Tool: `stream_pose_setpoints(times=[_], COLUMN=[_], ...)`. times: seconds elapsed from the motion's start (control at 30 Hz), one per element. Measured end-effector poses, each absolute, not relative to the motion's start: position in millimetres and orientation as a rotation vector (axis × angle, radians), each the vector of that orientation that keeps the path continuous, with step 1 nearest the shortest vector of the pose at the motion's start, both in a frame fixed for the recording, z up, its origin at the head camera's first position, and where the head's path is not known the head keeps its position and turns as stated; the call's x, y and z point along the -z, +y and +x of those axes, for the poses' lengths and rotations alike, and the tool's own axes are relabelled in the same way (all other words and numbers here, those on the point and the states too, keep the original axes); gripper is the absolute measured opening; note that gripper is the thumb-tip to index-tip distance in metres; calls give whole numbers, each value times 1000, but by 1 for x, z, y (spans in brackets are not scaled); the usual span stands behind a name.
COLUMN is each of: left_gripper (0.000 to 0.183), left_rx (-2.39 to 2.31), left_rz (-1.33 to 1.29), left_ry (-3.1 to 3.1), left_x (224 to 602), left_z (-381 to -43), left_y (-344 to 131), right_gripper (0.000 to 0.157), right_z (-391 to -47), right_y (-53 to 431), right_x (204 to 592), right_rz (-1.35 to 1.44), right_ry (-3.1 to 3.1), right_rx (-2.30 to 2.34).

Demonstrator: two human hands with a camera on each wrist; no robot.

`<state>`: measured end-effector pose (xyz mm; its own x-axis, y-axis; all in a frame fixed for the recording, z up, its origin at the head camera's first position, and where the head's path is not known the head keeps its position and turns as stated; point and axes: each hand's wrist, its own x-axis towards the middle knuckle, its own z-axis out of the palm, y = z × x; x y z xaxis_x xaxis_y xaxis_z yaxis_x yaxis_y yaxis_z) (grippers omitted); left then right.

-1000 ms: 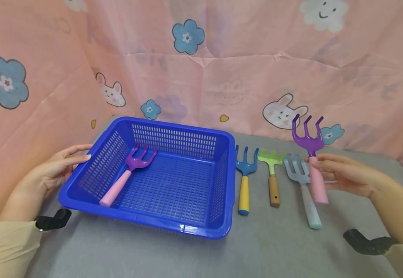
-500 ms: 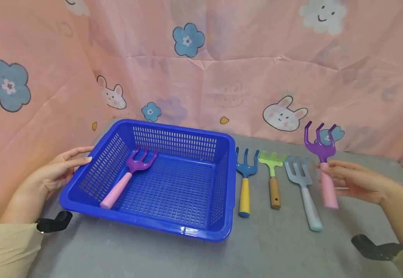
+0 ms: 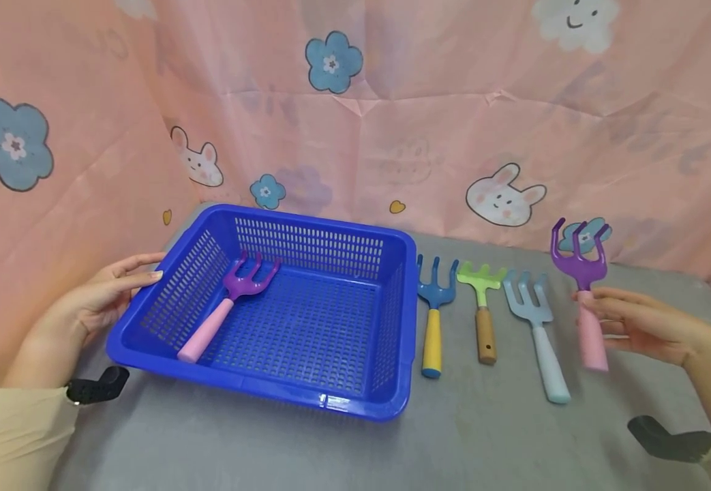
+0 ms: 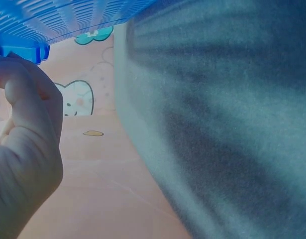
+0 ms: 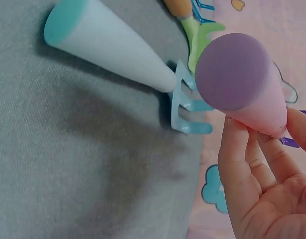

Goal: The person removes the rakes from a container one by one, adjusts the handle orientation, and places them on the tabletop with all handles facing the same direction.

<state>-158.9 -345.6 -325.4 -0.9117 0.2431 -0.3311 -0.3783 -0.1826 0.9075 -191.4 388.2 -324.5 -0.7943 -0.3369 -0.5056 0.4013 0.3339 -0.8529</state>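
Note:
My left hand grips the left rim of the blue plastic basket, thumb over the edge; the left wrist view has the basket's slotted wall above the fingers. Inside, at the left, lies a purple hand rake with a pink handle. On the right, my right hand pinches the pink handle of a matching three-tined purple hand rake, tines up. The handle's round end faces the right wrist camera. Just left of it on the table is a pale blue hand rake.
Between basket and pale blue rake lie a blue hand rake with a yellow handle and a small green rake with a wooden handle. Behind the grey table hangs a pink printed curtain.
My right hand has carried the purple hand rake rightward and slightly down, from overlapping the pale blue rake to beside it. My left hand stays on the basket's rim.

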Motion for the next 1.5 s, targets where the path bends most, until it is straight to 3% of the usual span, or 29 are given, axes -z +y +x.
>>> stream_pose_setpoints(times=[0.17, 0.23, 0.37, 0.5, 0.9, 1.27, 1.5], left_gripper=[30, 30, 30, 31, 29, 30, 30], left_rx=[-2147, -2147, -2148, -2145, -2153, -2160, -2158], left_rz=[-156, -153, -149, -138, -154, -141, -125], left_ry=[1686, 1684, 1674, 1677, 1679, 1662, 1661], left_x=[323, 324, 325, 325, 324, 327, 326], left_z=[-160, -160, -160, -160, -160, -159, -159], left_y=[-345, -345, -345, -346, -345, -346, -345], right_gripper=[19, 23, 47, 61, 50, 69, 73], right_z=[-192, -192, -193, -192, -192, -189, -188], right_y=[393, 393, 394, 395, 397, 400, 402], right_x=[328, 329, 331, 331, 336, 341, 344], right_rz=[98, 125, 119, 112, 156, 149, 180], right_ry=[2038, 2071, 2087, 2072, 2063, 2099, 2114], right_rx=[1448, 1400, 1353, 1352, 1354, 1284, 1251])
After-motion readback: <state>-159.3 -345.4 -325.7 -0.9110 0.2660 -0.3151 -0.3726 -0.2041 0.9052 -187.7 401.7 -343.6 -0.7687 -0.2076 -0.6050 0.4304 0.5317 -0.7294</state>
